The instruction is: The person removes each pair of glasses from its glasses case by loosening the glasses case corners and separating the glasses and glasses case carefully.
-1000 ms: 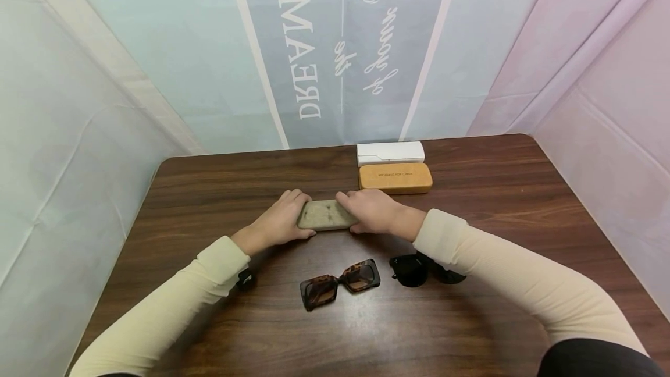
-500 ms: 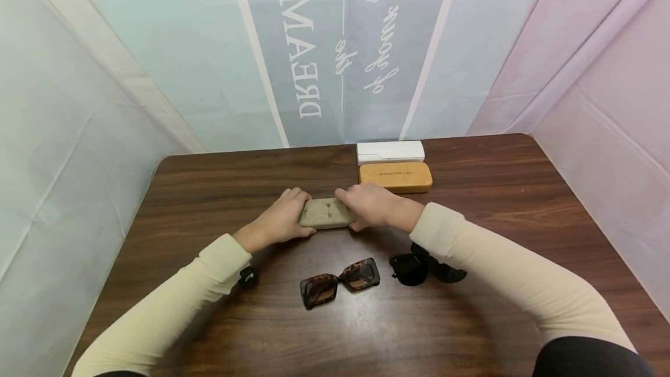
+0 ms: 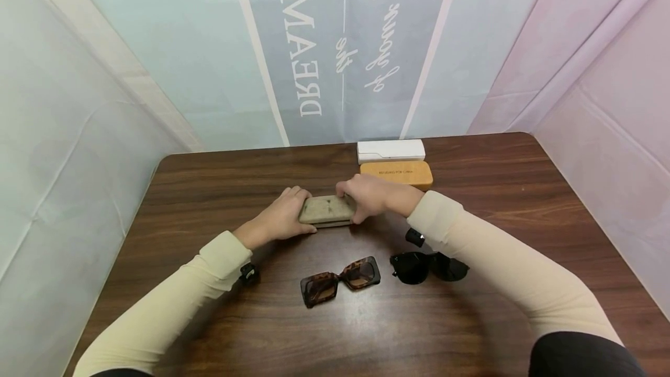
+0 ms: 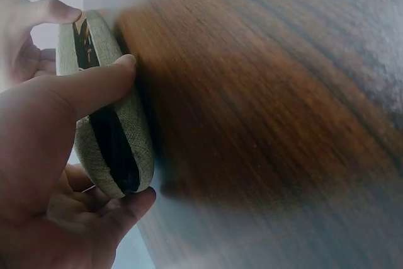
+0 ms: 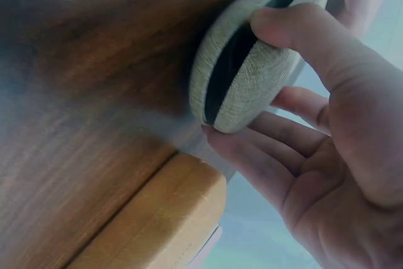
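A beige-green fabric glasses case [image 3: 327, 209] lies between my two hands near the middle of the table. My left hand [image 3: 282, 214] grips its left end, and my right hand [image 3: 374, 196] holds the right end. In the left wrist view the thumb [image 4: 101, 89] lies across the seam of the case [image 4: 135, 121], which is parted, showing a dark inside with small orange-brown streaks. From the right wrist view, the thumb [image 5: 277, 26] is at the gap and fingers support the shell. Tortoiseshell sunglasses [image 3: 341, 277] and black sunglasses [image 3: 413, 267] lie nearer me.
Just behind my right hand is a tan glasses case [image 3: 398, 172] with printed lettering, partly covered by the hand. A white case [image 3: 391, 150] stands behind that at the table's back edge. Fabric walls [image 3: 209, 74] enclose the brown wooden table [image 3: 235, 330].
A dark gap now shows along the front of the glasses case, which looked closed before. My right hand has shifted slightly away from me; the left stays almost still.
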### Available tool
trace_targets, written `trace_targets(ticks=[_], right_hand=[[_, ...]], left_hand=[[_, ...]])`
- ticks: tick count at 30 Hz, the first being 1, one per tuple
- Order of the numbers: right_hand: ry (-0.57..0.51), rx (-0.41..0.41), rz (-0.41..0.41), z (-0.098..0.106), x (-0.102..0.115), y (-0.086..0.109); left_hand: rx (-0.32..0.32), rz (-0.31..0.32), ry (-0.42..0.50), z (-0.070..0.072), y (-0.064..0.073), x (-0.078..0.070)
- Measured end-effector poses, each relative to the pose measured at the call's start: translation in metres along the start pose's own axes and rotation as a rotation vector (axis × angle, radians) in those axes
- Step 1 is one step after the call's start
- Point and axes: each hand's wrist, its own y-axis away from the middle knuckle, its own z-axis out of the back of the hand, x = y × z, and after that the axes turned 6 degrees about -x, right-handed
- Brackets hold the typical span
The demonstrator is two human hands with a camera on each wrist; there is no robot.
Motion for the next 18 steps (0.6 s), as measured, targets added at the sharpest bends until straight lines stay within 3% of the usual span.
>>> trace_targets(ticks=[18], right_hand=[[-0.170, 0.103, -0.028, 0.016, -0.015, -0.010]], left_hand=[[0.001, 0.018, 0.014, 0.000, -0.001, -0.001]])
